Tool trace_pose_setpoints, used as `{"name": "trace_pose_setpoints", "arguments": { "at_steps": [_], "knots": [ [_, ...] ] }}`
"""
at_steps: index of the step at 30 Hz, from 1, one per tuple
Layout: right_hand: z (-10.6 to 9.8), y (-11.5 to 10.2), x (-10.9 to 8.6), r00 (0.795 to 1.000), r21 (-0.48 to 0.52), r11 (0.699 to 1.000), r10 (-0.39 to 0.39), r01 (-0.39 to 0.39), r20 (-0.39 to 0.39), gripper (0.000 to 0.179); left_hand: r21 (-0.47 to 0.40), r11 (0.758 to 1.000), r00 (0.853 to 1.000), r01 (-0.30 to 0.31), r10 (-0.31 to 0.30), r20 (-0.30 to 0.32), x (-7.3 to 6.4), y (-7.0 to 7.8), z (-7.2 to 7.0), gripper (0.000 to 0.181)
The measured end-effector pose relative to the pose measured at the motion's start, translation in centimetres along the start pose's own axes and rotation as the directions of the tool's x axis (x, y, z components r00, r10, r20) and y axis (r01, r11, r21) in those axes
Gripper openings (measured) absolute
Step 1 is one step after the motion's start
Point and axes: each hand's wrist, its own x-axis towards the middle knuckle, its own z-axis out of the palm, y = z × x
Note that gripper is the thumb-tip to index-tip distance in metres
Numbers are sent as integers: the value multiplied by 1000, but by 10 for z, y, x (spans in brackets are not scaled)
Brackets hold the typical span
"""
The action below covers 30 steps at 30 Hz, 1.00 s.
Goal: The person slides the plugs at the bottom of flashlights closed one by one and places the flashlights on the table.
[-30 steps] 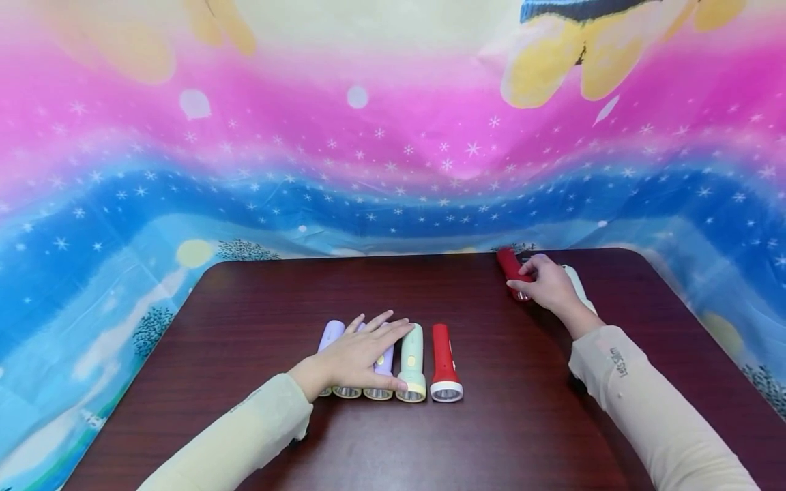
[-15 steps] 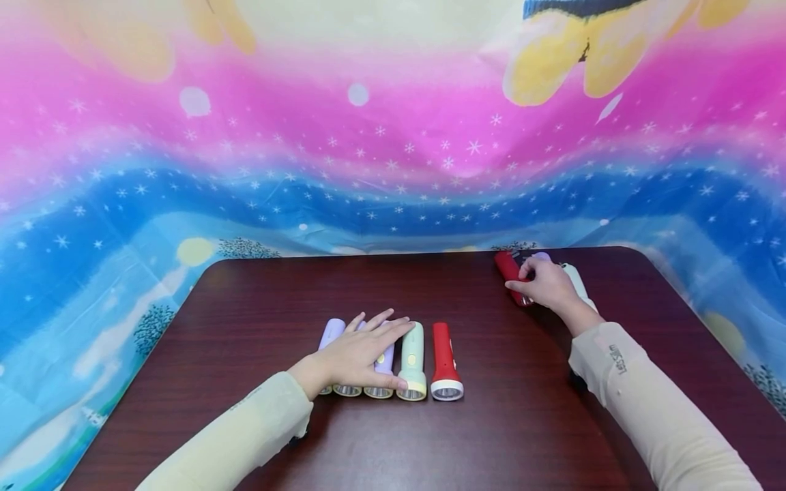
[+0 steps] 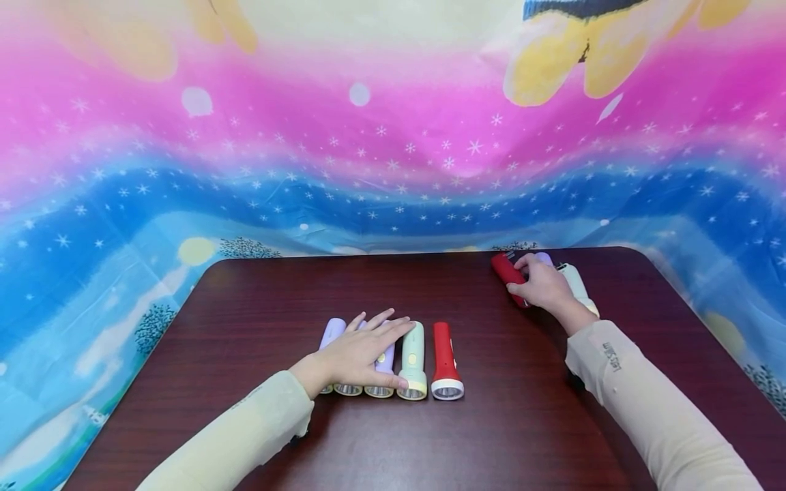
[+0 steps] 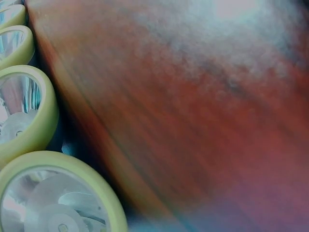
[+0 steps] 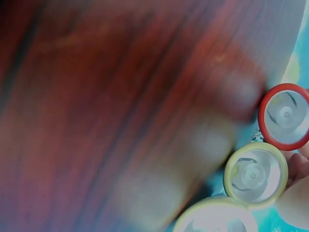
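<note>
My left hand (image 3: 356, 358) lies with spread fingers over a row of flashlights. Under it are purple flashlights (image 3: 333, 330), partly hidden, and its thumb and fingertips overlap a pale green flashlight (image 3: 414, 351). A red flashlight (image 3: 443, 348) with a white rim lies just right of that row. At the back right, my right hand (image 3: 545, 283) grips another red flashlight (image 3: 505, 271) between thumb and fingers; metal prongs show at its tail. Behind the hand are a purple flashlight (image 3: 543, 258) and a pale green flashlight (image 3: 576, 281). In the right wrist view the red rim (image 5: 263, 116) sits above a yellow-rimmed lens (image 5: 253, 176).
The dark brown table (image 3: 245, 300) has rounded back corners. A colourful printed cloth (image 3: 393, 136) hangs right behind its far edge and along the sides. Several yellow rims (image 4: 108, 193) line up at the left of the left wrist view.
The red flashlight in my right hand has tilted and shifted slightly left, its tail prongs now showing. More of the green flashlight behind shows. My left hand stays where it was.
</note>
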Motion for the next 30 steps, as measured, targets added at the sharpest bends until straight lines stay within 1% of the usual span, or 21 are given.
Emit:
{"name": "trace_pose_setpoints", "arguments": {
  "at_steps": [2,6,15,20,25,30],
  "knots": [
    [1,-1,0,1000,12,1000,8,-8,7,51,1,1000,1000,0,0,-1,0,0,0,99],
    [2,-1,1,1000,10,1000,17,-17,7,54,2,1000,1000,2,-2,1,0,0,-1,99],
    [1,-3,0,999,-22,999,33,-33,9,58,0,1000,1000,3,-3,-4,0,0,0,100],
    [0,-4,1,999,-19,999,29,-29,21,59,2,1000,1000,7,-7,3,0,0,0,100],
    [-1,-3,1,999,27,999,17,-18,34,61,3,1000,1000,12,-12,11,0,1,0,100],
    [-2,-3,-1,999,118,993,24,-28,40,61,-2,1000,1000,12,-12,11,0,2,0,100]
  ]
}}
